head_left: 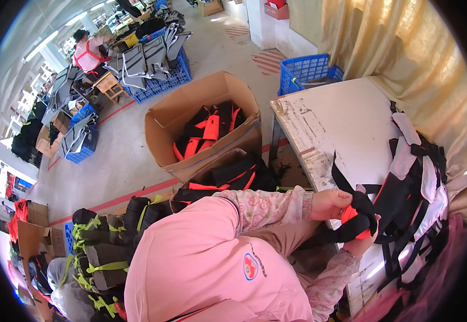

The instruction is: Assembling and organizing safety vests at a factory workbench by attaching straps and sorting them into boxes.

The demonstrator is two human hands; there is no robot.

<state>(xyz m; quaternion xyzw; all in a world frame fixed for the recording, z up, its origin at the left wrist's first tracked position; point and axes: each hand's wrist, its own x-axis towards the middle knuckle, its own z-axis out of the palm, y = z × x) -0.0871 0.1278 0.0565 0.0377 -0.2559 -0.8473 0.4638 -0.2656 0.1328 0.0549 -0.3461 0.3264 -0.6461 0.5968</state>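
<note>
My left hand [331,204] pinches the upper edge of a black and orange-red padded fabric piece [350,214]. From below, my right hand [363,244] grips the same piece, its fingers partly hidden behind the cloth. The piece is folded or curled between both hands, over the near edge of a white-topped table [341,121]. A loose black strap [343,174] lies on the tabletop close to my left hand. Just beyond the hands is a pile of black and pale grey strapped fabric pieces [405,180].
Beside the table stands a cardboard box [164,137] with black and orange-red pieces inside. A blue crate [300,70] sits behind the table, near a yellowish curtain [405,48]. Black bundles with lime-green ties [107,257] lie behind me. Another person [89,53] works farther off.
</note>
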